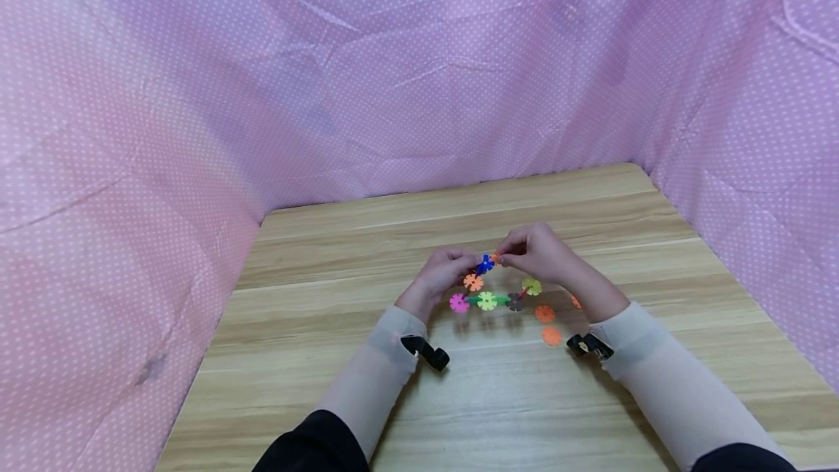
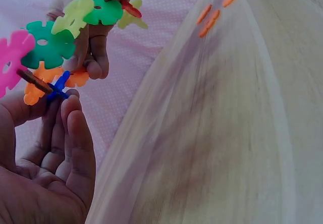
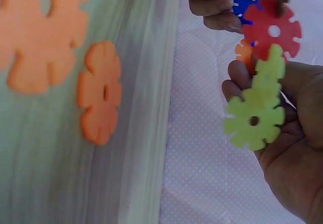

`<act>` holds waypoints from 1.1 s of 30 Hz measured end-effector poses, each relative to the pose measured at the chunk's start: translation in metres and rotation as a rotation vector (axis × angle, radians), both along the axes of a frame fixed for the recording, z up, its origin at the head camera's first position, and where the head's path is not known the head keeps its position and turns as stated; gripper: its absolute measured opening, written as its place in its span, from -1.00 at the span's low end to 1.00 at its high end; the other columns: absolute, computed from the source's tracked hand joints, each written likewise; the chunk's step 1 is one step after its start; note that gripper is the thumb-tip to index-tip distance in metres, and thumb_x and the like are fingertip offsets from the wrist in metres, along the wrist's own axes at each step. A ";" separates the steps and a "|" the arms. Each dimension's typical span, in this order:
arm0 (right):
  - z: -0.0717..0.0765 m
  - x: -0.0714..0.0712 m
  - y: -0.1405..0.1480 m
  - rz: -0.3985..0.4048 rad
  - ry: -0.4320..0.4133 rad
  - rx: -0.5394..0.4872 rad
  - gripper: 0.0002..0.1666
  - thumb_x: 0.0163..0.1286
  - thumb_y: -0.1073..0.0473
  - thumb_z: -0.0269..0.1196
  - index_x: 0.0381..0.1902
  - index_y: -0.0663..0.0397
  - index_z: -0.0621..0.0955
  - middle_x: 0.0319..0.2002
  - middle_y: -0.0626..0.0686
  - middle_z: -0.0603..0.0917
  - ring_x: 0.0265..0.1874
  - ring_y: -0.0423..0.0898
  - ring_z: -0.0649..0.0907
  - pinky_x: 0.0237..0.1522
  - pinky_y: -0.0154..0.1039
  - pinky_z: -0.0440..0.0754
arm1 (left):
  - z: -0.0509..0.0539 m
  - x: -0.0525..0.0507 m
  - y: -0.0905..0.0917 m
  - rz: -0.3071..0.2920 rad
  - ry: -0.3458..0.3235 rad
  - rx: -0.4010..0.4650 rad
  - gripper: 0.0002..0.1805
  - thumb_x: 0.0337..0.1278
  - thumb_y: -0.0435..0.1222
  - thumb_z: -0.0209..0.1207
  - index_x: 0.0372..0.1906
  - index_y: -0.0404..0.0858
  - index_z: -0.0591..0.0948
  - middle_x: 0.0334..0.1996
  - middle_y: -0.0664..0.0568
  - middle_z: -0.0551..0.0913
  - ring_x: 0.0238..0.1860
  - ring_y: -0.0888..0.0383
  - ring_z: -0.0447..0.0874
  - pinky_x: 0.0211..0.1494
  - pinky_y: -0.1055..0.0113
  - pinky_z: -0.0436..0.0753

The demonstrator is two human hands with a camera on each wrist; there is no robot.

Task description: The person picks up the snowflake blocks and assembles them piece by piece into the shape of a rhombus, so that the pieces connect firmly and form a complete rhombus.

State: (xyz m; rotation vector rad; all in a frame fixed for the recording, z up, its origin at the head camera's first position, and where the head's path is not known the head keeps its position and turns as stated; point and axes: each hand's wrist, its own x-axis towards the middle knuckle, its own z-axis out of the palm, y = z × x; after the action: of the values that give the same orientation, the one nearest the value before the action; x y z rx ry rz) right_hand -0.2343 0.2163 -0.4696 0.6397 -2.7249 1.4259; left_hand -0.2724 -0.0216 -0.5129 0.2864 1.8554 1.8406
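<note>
A chain of notched, flower-shaped plastic discs is held above the table between both hands. My left hand [image 1: 446,273] pinches the chain at a blue disc [image 1: 485,264], between thumb and fingertips. Opposite it, my right hand [image 1: 540,253] pinches an orange disc [image 1: 496,258] that meets the blue one. The rest of the chain hangs toward me: another orange disc [image 1: 473,282], a pink disc [image 1: 459,303], a yellow-green disc [image 1: 487,301] with green ones beside it, a brown disc [image 1: 514,302], a red disc [image 3: 272,30] and a yellow disc [image 3: 255,119] at the loose end.
Loose orange discs lie flat on the wooden table [image 1: 341,355], one [image 1: 545,314] behind another [image 1: 551,336], with a third [image 1: 576,301] partly hidden by the right wrist. Pink dotted cloth [image 1: 419,79] hangs around the table's back and sides. Each wrist wears a black camera mount.
</note>
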 end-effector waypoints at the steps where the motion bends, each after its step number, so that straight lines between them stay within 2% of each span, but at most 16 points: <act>1: 0.000 0.000 -0.001 -0.003 0.003 0.003 -0.95 0.37 0.32 0.46 -0.25 0.07 0.83 -0.30 -0.05 0.78 -0.33 0.04 0.75 -0.36 -0.22 0.73 | 0.000 0.000 0.000 0.000 -0.004 0.002 -0.84 0.36 -0.21 0.36 -0.28 -0.23 0.79 -0.37 0.04 0.74 -0.40 0.21 0.66 -0.25 0.34 0.69; 7: 0.001 -0.002 -0.003 -0.034 -0.041 -0.033 -0.93 0.39 0.33 0.44 -0.21 0.10 0.83 -0.27 -0.01 0.80 -0.24 0.10 0.78 -0.25 -0.16 0.77 | 0.002 -0.003 -0.003 -0.018 -0.010 0.004 -0.79 0.37 -0.20 0.35 -0.16 -0.30 0.79 -0.30 0.03 0.78 -0.33 0.17 0.70 -0.12 0.25 0.73; 12: 0.000 -0.005 -0.003 -0.031 -0.104 -0.073 -0.92 0.41 0.33 0.42 -0.17 0.14 0.82 -0.21 0.05 0.81 -0.22 0.00 0.80 -0.12 0.08 0.78 | 0.004 -0.005 -0.004 -0.040 -0.040 0.021 -0.75 0.37 -0.21 0.33 -0.08 -0.33 0.77 -0.28 0.01 0.79 -0.30 0.16 0.72 -0.11 0.27 0.74; 15: -0.001 -0.006 -0.003 -0.030 -0.109 -0.077 -0.92 0.42 0.32 0.41 -0.17 0.13 0.82 -0.21 0.05 0.81 -0.21 0.01 0.80 -0.10 0.15 0.76 | 0.004 -0.006 -0.005 -0.053 -0.044 0.028 -0.76 0.38 -0.19 0.33 -0.11 -0.31 0.77 -0.29 0.01 0.79 -0.31 0.16 0.73 -0.13 0.28 0.74; 20: 0.002 -0.005 -0.003 -0.019 -0.093 -0.041 -0.92 0.44 0.30 0.41 -0.17 0.08 0.82 -0.21 0.00 0.80 -0.18 0.12 0.79 -0.18 -0.09 0.78 | 0.003 -0.008 -0.006 -0.070 -0.023 0.032 -0.81 0.38 -0.19 0.36 -0.19 -0.26 0.77 -0.29 0.00 0.79 -0.30 0.17 0.74 -0.14 0.28 0.73; 24: 0.006 -0.005 0.000 -0.008 -0.082 0.016 -0.87 0.46 0.29 0.39 -0.08 0.10 0.81 -0.16 -0.01 0.81 -0.16 0.04 0.78 -0.17 -0.22 0.75 | 0.002 -0.009 -0.009 -0.069 -0.022 0.029 -0.81 0.38 -0.18 0.36 -0.21 -0.25 0.78 -0.31 0.00 0.79 -0.32 0.17 0.73 -0.17 0.30 0.72; 27: 0.011 -0.005 0.008 -0.018 -0.076 0.039 -0.79 0.48 0.26 0.37 0.02 0.13 0.78 -0.08 0.06 0.81 -0.12 -0.02 0.76 -0.11 -0.23 0.74 | 0.003 -0.010 -0.011 -0.064 -0.030 0.023 -0.78 0.38 -0.15 0.36 -0.17 -0.26 0.79 -0.29 -0.01 0.80 -0.31 0.17 0.73 -0.13 0.29 0.73; 30: 0.016 -0.006 0.022 -0.016 -0.087 0.050 -0.76 0.47 0.25 0.39 0.06 0.15 0.75 -0.05 0.11 0.80 -0.09 -0.01 0.76 -0.05 -0.21 0.74 | 0.004 -0.011 -0.014 -0.050 -0.039 0.017 -0.74 0.36 -0.13 0.38 -0.10 -0.26 0.81 -0.23 -0.03 0.82 -0.26 0.17 0.75 -0.03 0.23 0.74; 33: 0.020 -0.005 0.042 0.039 -0.108 0.098 -0.74 0.39 0.31 0.44 0.02 0.18 0.74 -0.09 0.09 0.78 -0.09 0.01 0.74 -0.02 -0.16 0.74 | 0.006 -0.012 -0.015 -0.038 -0.048 0.014 -0.71 0.35 -0.12 0.39 -0.04 -0.25 0.81 -0.18 -0.05 0.83 -0.23 0.16 0.77 0.03 0.17 0.74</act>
State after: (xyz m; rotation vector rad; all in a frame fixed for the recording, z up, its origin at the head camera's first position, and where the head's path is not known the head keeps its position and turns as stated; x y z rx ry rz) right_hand -0.2395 0.2579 -0.4500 0.6408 -2.8961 1.3814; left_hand -0.2842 -0.0369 -0.5070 0.2777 1.7930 1.8203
